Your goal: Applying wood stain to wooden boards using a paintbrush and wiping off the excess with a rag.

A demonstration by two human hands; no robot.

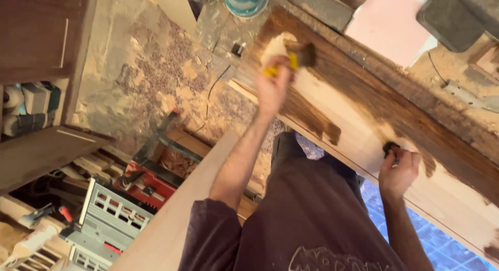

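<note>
A long pale wooden board (358, 130) runs diagonally from the top centre to the lower right, partly coated with dark brown stain. My left hand (273, 86) is shut on a paintbrush (293, 60) with a yellow handle, its dark bristles resting on the board's stained upper end. My right hand (399, 169) rests on the board's near edge, fingers closed around a small dark object (391, 148) that I cannot identify. The bare wood between my hands has a ragged brown patch (317, 123).
A red and grey table saw (130, 193) stands at the lower left, beside a second pale board (176, 219). A blue sander (244, 1) lies at the top, with a pink sheet (387, 24) and dark tray (449, 19) at the top right. Dark cabinets (36, 37) stand left.
</note>
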